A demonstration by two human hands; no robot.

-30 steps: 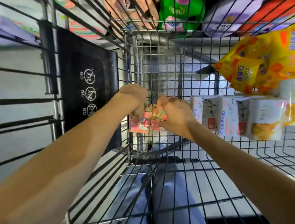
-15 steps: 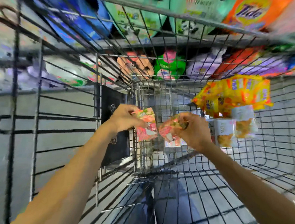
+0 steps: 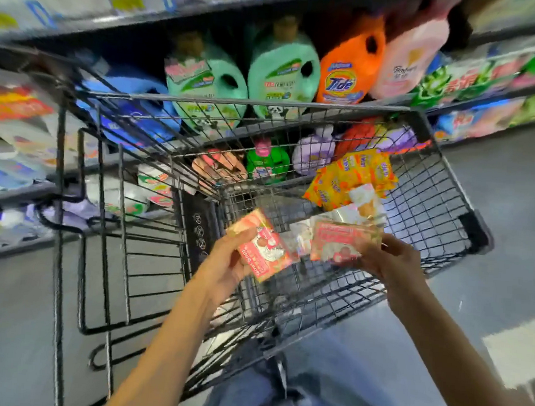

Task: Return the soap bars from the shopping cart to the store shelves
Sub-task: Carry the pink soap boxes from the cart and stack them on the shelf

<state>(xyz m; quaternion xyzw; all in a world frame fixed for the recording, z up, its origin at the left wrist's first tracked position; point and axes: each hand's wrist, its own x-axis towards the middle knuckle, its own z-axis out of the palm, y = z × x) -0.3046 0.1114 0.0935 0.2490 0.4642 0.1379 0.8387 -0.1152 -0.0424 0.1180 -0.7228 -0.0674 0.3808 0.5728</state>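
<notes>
Over the shopping cart (image 3: 299,104) at centre frame, the person's left grip (image 3: 226,263) is curled round a pink soap bar (image 3: 264,246) and the right grip (image 3: 389,263) pinches a second bar (image 3: 341,240); holding both firm and level up to the shelves (image 3: 130,20) at upper frame looks wisest

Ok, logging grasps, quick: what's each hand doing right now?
Left hand: holding a pink soap bar.
Right hand: holding a second pink soap bar.

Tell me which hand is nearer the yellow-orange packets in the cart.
Right. The right hand, gripping a pink soap bar, sits just below the yellow-orange packets; the left hand, gripping the other soap bar, lies farther down-left.
</notes>
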